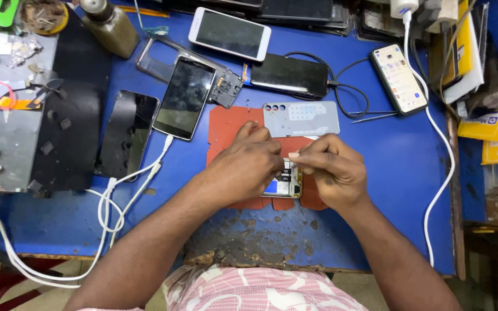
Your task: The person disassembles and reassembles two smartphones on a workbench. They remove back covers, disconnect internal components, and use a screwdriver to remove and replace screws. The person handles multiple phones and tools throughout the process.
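My left hand (248, 165) & right hand (329, 168) pinched closed over the open phone (286, 183) on the red mat (226, 128), grey back cover (301, 119) just behind.

Phone repair workshop — opened phones (184, 98), charging cables (123, 196), worn blue bench (399, 167)

Roughly seven phones (230, 33), two white cables (439, 150), one bottle (109, 24), one red mat (226, 126).

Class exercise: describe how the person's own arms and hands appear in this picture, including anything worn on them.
Both forearms are bare, with no sleeves, gloves, watch or rings visible on the left hand or right hand. A pink garment with white pattern shows at the bottom edge.
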The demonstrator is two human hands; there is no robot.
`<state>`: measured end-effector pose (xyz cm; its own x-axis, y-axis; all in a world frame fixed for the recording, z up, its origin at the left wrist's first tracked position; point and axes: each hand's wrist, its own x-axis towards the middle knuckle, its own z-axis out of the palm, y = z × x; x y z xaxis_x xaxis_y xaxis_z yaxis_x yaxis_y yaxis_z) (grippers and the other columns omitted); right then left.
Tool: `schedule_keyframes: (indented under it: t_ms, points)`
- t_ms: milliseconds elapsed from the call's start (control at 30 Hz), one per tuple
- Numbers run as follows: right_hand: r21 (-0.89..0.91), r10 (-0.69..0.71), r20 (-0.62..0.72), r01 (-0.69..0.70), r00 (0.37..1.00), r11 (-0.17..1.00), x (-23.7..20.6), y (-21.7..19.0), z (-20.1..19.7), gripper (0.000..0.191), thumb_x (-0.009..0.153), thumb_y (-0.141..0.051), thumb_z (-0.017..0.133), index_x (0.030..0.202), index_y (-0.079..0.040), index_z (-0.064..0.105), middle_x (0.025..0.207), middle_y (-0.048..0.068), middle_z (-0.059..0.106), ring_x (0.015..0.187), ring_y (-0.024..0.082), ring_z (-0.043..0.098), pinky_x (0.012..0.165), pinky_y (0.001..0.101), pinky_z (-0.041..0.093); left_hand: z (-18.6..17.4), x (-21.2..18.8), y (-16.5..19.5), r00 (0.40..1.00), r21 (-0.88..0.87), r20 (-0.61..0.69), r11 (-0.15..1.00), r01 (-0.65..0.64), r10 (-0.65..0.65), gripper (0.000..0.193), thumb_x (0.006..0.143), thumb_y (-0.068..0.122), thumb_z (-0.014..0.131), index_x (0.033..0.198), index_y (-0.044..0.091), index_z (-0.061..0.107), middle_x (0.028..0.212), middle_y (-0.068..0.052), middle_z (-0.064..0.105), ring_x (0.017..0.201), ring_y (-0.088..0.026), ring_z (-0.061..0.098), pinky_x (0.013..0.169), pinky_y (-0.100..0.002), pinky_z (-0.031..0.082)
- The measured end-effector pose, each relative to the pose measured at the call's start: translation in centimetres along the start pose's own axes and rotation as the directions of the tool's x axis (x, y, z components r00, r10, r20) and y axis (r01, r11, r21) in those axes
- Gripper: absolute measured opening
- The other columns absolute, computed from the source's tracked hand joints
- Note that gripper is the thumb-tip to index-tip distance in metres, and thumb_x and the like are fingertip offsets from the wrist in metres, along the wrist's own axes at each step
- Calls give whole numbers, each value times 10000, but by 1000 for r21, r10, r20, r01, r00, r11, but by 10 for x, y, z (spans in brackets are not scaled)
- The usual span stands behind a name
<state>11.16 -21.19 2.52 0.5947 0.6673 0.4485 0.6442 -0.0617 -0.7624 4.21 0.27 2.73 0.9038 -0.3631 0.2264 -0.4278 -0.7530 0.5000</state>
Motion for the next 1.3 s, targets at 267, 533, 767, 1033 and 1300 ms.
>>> schedule_keyframes:
  t_ms: [267, 533, 767, 1033, 1300]
  points:
    - [86, 19, -14, -18, 1000, 996, -10, 14, 0, 405, 916, 185, 643, 1218, -76, 714, 992, 66, 677, 898, 133, 680, 804, 240, 570, 2, 3, 3, 999, 16, 47, 999, 27, -28, 99, 810, 140, 703, 797, 85, 784, 878, -59, 663, 1016, -262, 572, 1118, -570, 338]
    - [72, 38, -3, -38, 999, 997, -10, 15, -2, 486, 864, 232, 596, 1217, -78, 720, 1038, 74, 686, 890, 130, 682, 789, 246, 566, 2, 4, 4, 1000, 0, 7, 1000, 22, -22, 98, 793, 130, 699, 810, 80, 782, 891, -63, 666, 1020, -272, 573, 1115, -579, 337]
    - [24, 58, -24, -58, 998, 998, -12, 17, -4, 511, 834, 230, 592, 1221, -77, 721, 1058, 74, 682, 920, 150, 679, 797, 260, 559, 4, 4, 5, 1000, 20, 18, 1000, 20, -21, 107, 830, 131, 689, 845, 100, 790, 887, -63, 660, 1018, -270, 572, 1125, -578, 345]
    - [90, 17, -26, -15, 1000, 996, -10, 17, -4, 434, 904, 215, 615, 1209, -78, 713, 1031, 45, 676, 914, 131, 680, 827, 250, 562, 4, 4, 3, 999, 44, 39, 999, 19, -21, 102, 797, 141, 702, 825, 77, 777, 908, -69, 665, 1027, -278, 573, 1120, -589, 334]
    - [119, 108, -51, -101, 993, 988, -15, 16, -1, 548, 810, 259, 531, 1190, -77, 737, 1074, 94, 606, 869, 134, 648, 815, 262, 574, 3, 6, 5, 1000, 26, 5, 1000, 4, -4, 101, 790, 130, 698, 812, 72, 777, 886, -75, 657, 1018, -291, 564, 1102, -572, 346]
